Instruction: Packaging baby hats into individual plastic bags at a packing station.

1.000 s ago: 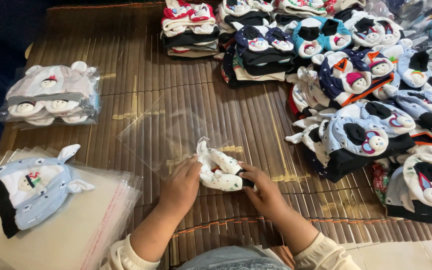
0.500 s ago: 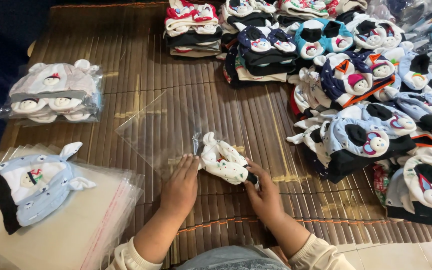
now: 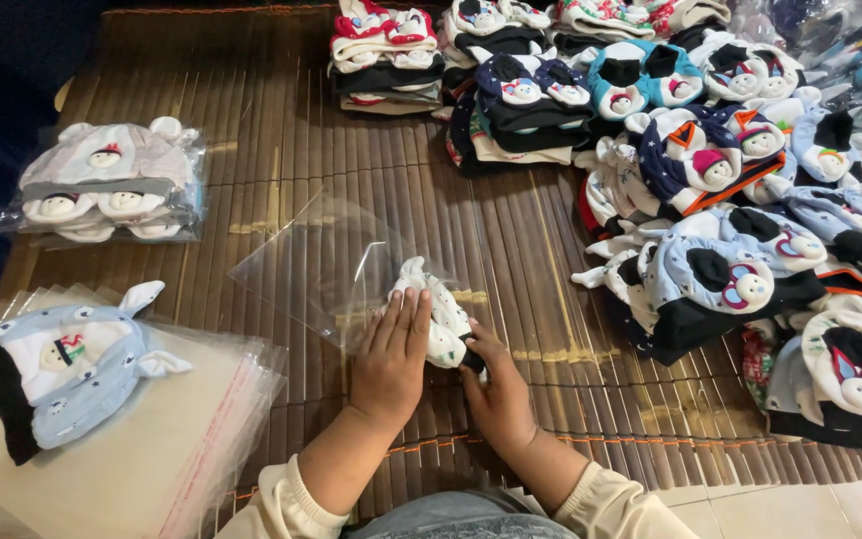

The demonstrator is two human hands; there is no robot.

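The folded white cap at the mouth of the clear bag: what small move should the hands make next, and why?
Probably push the folded white cap deeper into the clear bag. The cap lies only at the bag's mouth, the left hand lies flat at that opening, and the right hand holds the cap's near end.

White dotted hat (image 3: 439, 317); brown slatted mat (image 3: 281, 170).

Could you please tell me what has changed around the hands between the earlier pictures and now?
The white folded hat has gone further into the mouth of the clear plastic bag. The left hand has flattened on the bag's edge; the right hand pushes the hat's dark band in from behind. The bagged hats, the blue hat on the bag stack and the piles at right stayed put.
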